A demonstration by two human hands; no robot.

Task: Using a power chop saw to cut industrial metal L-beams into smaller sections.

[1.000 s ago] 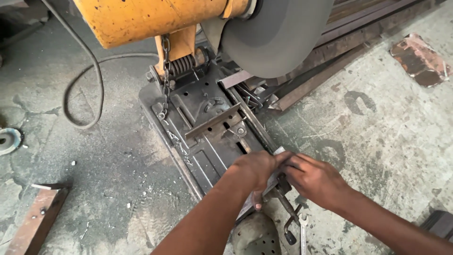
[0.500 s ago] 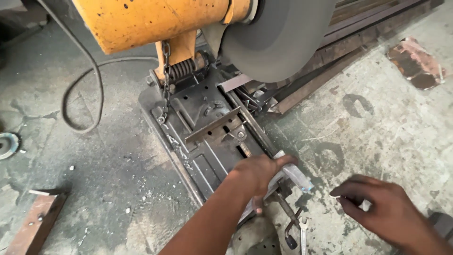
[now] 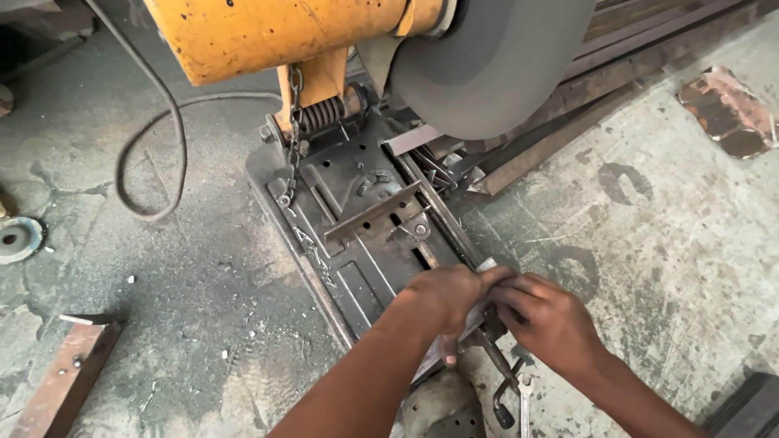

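A yellow chop saw (image 3: 284, 32) with a large grey cutting disc (image 3: 495, 65) stands raised over its dark steel base (image 3: 357, 211) on the floor. My left hand (image 3: 442, 296) grips a thin grey metal strip (image 3: 487, 265) at the near end of the base, by the vise. My right hand (image 3: 548, 320) meets it from the right, fingers curled on the same strip. Below both hands the vise screw with its crank handle (image 3: 501, 389) sticks out toward me. The strip is mostly hidden under my fingers.
A black power cable (image 3: 138, 154) loops on the concrete floor at left. Long steel bars (image 3: 568, 122) lie behind the saw at right. A rusty plate (image 3: 730, 113) lies far right, a rusty angle piece (image 3: 61, 381) lower left, a round disc (image 3: 16, 239) at the left edge.
My right hand left the strip and swung out to the right half a second ago, then came back and now grips it beside my left hand, which stayed on the strip.
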